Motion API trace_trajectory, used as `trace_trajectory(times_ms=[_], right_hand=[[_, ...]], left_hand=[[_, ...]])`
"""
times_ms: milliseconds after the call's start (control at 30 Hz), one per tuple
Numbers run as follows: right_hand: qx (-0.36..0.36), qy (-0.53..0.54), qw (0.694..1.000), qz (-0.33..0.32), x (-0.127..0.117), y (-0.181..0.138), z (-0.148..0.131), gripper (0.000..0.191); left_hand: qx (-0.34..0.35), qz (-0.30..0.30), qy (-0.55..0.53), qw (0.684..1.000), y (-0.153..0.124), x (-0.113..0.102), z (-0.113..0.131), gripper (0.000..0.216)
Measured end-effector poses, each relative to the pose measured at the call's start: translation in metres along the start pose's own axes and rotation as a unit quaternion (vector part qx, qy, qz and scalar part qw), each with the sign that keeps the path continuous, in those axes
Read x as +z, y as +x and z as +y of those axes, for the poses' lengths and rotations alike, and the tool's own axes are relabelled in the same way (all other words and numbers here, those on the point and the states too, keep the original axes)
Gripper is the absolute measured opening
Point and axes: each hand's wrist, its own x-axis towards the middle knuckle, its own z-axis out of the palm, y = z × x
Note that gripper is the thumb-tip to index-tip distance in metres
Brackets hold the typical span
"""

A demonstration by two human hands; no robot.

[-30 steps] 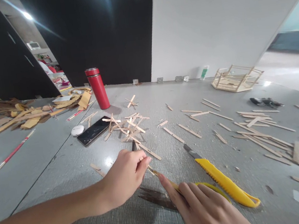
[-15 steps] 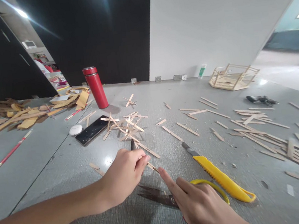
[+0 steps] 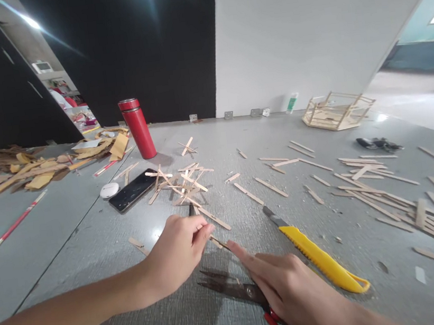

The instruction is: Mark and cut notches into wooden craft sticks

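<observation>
My left hand (image 3: pixel 180 250) is closed, thumb against fingers, on a thin wooden craft stick (image 3: pixel 220 242) just above the table. A short dark piece (image 3: pixel 191 209) shows behind its knuckles; its kind is unclear. My right hand (image 3: pixel 293 285) has its index fingertip at the stick's other end, the thumb hidden below. Partly beneath my right hand lie scissors (image 3: pixel 237 290) with dark blades and a red handle part. To their right rests a yellow-handled knife or saw (image 3: pixel 321 258). Beyond my left hand is a pile of crossed craft sticks (image 3: pixel 190 182).
Many loose sticks (image 3: pixel 389 196) cover the right side. A stick frame (image 3: pixel 338 112) stands at the back right. Left of centre are a red flask (image 3: pixel 138 130), a phone (image 3: pixel 133 191) and a white case (image 3: pixel 109 190). Torn cardboard (image 3: pixel 42 169) lies far left.
My right hand has turned and shifted slightly, covering the yellow scissor loop and exposing the red handle part. My left hand has moved very slightly left, still on the stick.
</observation>
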Motion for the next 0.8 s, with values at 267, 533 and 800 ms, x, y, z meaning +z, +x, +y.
trace_trajectory(times_ms=[267,533,800], right_hand=[[-0.179,-0.272,0.942,0.078,-0.007,-0.008,-0.014,0.052],[0.173,0.203,0.947,0.176,-0.025,0.006,-0.020,0.019],[0.242,0.410,0.879,0.018,-0.029,0.016,-0.030,0.040]], left_hand=[[-0.036,0.012,-0.025,0.999,0.005,0.000,-0.007,0.043],[-0.050,-0.024,-0.180,0.982,0.001,-0.004,0.007,0.044],[-0.060,-0.059,-0.325,0.942,-0.010,0.000,0.021,0.037]])
